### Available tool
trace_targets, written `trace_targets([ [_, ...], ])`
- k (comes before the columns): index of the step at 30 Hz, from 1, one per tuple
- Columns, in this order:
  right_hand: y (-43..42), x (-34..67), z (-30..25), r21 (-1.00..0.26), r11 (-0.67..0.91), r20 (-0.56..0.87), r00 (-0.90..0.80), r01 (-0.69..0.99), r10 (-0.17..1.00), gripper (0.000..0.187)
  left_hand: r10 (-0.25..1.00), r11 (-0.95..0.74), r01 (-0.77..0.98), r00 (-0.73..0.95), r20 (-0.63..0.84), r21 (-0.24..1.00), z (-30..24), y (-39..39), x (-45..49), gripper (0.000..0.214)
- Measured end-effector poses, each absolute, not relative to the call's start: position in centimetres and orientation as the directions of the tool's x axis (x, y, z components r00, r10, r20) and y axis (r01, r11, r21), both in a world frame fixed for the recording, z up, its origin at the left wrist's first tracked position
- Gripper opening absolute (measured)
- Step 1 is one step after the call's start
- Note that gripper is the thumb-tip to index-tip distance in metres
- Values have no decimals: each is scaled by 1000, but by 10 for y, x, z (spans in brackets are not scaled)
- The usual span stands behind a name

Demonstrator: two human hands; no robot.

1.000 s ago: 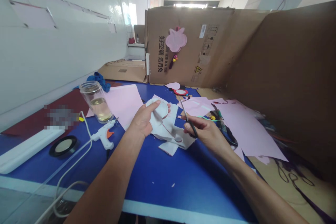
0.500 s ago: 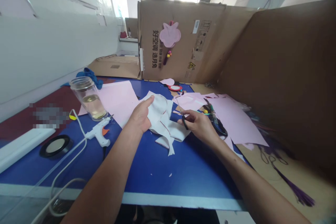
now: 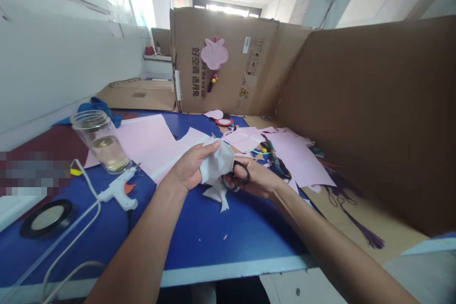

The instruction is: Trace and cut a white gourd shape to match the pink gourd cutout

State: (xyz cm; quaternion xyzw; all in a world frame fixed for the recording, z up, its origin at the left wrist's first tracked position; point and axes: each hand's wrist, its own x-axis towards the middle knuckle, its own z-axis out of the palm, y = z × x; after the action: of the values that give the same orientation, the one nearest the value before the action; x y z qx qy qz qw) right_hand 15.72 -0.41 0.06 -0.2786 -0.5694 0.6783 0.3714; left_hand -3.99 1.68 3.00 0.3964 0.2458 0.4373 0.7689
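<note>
My left hand (image 3: 188, 165) pinches a rounded piece of limp white sheet (image 3: 216, 164), thumb on top and fingers underneath. Whether it is cloth or paper I cannot tell. Close to its right side, my right hand (image 3: 259, 178) has its fingers in the black handles of a pair of scissors (image 3: 234, 169). The blades run behind the white sheet, mostly hidden, and a tip seems to show above its top edge. Below the two hands, white offcuts (image 3: 216, 194) hang or lie over the blue tabletop (image 3: 213, 251).
To the left are a glue gun (image 3: 119, 191) with its cord, a glass jar (image 3: 109, 152) of pale liquid and a black tape roll (image 3: 46, 218). Pink sheets (image 3: 302, 159) and pliers (image 3: 280, 166) lie at right. Cardboard walls (image 3: 228, 80) stand behind.
The scissors have moved left and turned, from right of the white sheet to behind it. The sheet is gathered more tightly in my left hand. The view has shifted right.
</note>
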Motion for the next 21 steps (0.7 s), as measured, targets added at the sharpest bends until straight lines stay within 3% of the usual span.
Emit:
trace_targets([
  [3, -5, 153, -6, -962, -157, 36, -677, -222, 735, 69, 831, 309, -443, 556, -13, 841, 35, 13, -45, 26],
  [5, -3, 153, -8, -978, -123, 28, -688, -170, 725, 65, 834, 323, -453, 551, -24, 831, 39, 12, -48, 26],
  [7, 0, 156, -7, -998, -15, 28, -614, -65, 789, 57, 876, 320, -519, 480, -38, 793, 44, 14, -49, 24],
  [9, 1, 160, -3, -967, 189, 98, -439, 169, 893, 53, 952, 248, -651, 302, -55, 718, 48, 19, -51, 24],
  [11, -1, 163, 1, -802, 333, 191, -314, 496, 930, 64, 996, 83, -777, 37, -86, 624, 51, 27, -54, 24],
  [13, -6, 162, 3, -610, 353, 202, -292, 710, 935, 77, 973, -95, -825, -194, -122, 557, 52, 34, -58, 21],
  [16, -14, 152, 1, -487, 330, 112, -316, 809, 942, 83, 923, -217, -825, -347, -164, 522, 51, 41, -64, 24],
  [18, -17, 142, -3, -455, 342, 90, -339, 822, 936, 71, 909, -224, -825, -369, -194, 518, 49, 43, -66, 28],
  [21, -17, 132, -7, -416, 417, 129, -401, 808, 907, 31, 898, -220, -831, -378, -227, 512, 46, 44, -66, 27],
])
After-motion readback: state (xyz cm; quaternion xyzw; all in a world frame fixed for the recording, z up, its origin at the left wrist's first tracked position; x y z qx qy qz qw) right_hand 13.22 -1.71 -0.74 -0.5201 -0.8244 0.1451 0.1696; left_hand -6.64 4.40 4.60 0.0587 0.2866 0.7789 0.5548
